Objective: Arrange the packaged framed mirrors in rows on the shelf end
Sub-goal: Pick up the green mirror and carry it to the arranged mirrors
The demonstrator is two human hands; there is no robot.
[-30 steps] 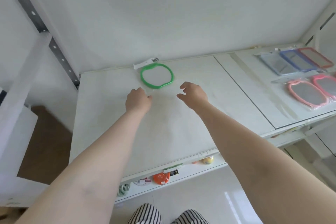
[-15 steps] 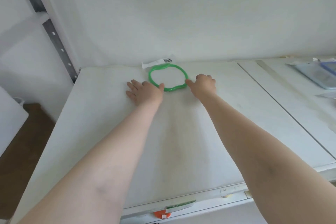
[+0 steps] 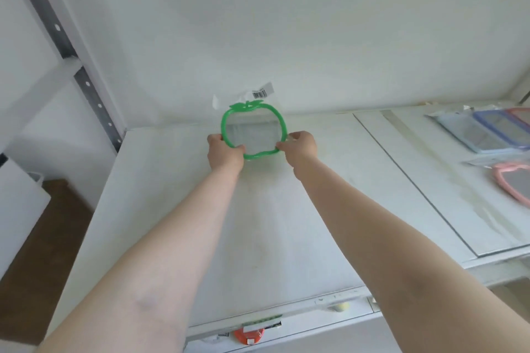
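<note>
A green apple-shaped framed mirror (image 3: 253, 130) in a clear bag with a barcode tag stands tilted up at the back of the white shelf (image 3: 172, 209), its top leaning towards the wall. My left hand (image 3: 225, 152) grips its lower left rim. On the lower right rim, my right hand (image 3: 299, 147) pinches the frame. Other packaged mirrors lie at the far right: blue rectangular ones (image 3: 484, 133), a red-edged one (image 3: 520, 116) and a pink one (image 3: 513, 183).
A grey perforated upright (image 3: 61, 46) borders the shelf on the left, with brown floor (image 3: 37, 252) beyond. A seam (image 3: 401, 180) splits the shelf boards. Small packaged items, one orange (image 3: 248, 335), hang under the front edge.
Both hands reached forward to the green mirror, which lay flat near the back, took hold of its lower rim and tipped it up against the wall. The view shifted left, then back right.
</note>
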